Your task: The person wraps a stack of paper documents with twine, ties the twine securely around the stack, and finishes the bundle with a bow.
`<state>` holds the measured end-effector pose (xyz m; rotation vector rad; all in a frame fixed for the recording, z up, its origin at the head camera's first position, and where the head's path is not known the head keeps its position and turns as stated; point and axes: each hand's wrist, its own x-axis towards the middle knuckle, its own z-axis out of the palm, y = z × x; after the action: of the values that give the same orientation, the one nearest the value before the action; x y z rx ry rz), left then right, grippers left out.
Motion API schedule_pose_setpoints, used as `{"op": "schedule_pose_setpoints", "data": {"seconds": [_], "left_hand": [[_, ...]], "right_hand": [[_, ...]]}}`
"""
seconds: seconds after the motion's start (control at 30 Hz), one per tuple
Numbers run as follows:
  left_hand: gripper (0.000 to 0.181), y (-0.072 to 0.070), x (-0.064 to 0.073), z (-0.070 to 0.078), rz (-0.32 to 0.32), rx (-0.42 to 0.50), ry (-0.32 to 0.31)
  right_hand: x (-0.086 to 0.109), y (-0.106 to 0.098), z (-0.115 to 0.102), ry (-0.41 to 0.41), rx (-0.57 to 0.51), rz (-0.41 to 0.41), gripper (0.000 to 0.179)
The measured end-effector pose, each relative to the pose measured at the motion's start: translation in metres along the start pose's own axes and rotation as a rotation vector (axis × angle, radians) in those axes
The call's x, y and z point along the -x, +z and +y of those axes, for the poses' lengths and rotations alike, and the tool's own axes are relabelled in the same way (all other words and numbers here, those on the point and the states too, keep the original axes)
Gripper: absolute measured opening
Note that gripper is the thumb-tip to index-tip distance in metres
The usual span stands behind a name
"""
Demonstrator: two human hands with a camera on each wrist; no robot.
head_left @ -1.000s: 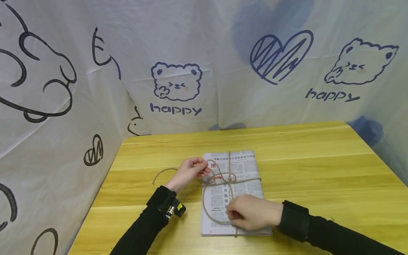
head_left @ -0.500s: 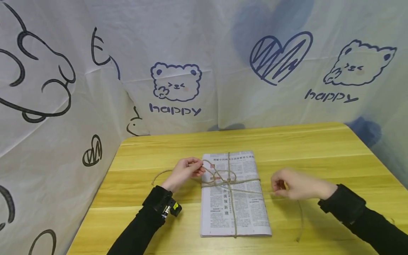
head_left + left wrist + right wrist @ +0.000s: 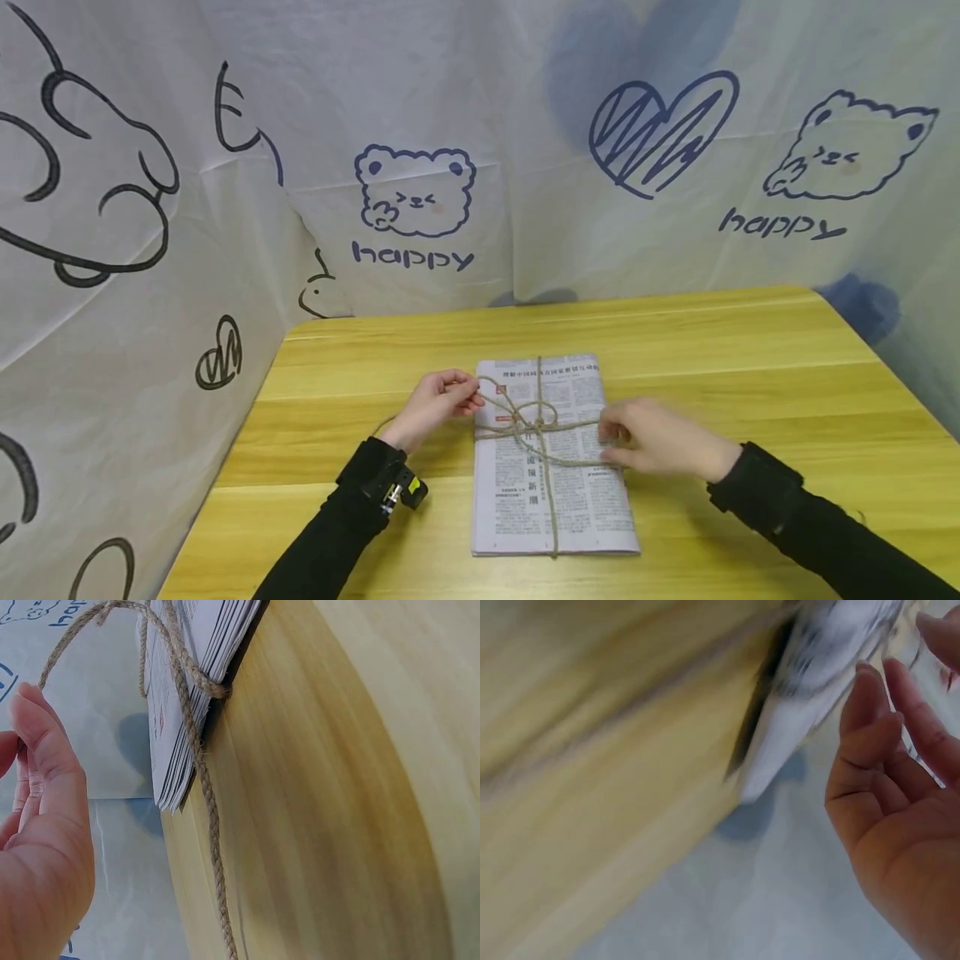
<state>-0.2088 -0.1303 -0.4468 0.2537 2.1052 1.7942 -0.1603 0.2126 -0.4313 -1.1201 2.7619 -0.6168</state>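
Observation:
A stack of newspapers (image 3: 510,525) lies on the table, bound crosswise with twine (image 3: 549,492) that meets in a knot and small loops near the middle. At the stack's left edge my left hand (image 3: 435,408) pinches a loop of the twine; the left wrist view shows the strand rising to its fingertips. My right hand (image 3: 663,437) is over the stack's right edge, its thumb and fingers apart and bent. A loose strand curves over the paper and passes under the right hand's fingertips. Motion blur softens the right wrist view.
The yellow wood-grain table (image 3: 750,375) surrounds the stack. A white cloth (image 3: 525,100) with drawn bears and hearts hangs behind it and along the left side. One twine strand (image 3: 214,847) trails over the table beside the left hand.
My right hand swept rightward from the lower part of the stack, drawing the strand past the right edge, then came back left to that edge. The left hand stays nearly still with its loop.

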Motion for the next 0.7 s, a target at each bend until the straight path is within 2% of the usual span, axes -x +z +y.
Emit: {"op": "schedule_pose_setpoints", "data": {"seconds": [0.17, 0.33, 0.53, 0.7], "left_hand": [[0.036, -0.001, 0.003, 0.0, -0.014, -0.008, 0.01], [0.036, -0.002, 0.008, 0.003, -0.031, -0.018, 0.024], [0.031, -0.005, 0.017, 0.011, -0.057, -0.033, 0.073], [0.033, -0.009, 0.024, 0.007, -0.066, -0.032, 0.056]], "right_hand": [[-0.016, 0.018, -0.014, -0.054, -0.023, -0.042, 0.014], [-0.021, 0.025, -0.017, -0.071, -0.019, -0.031, 0.015], [-0.027, 0.025, -0.011, -0.031, -0.106, -0.005, 0.016], [-0.031, 0.023, -0.006, 0.028, -0.171, -0.001, 0.013]]}}
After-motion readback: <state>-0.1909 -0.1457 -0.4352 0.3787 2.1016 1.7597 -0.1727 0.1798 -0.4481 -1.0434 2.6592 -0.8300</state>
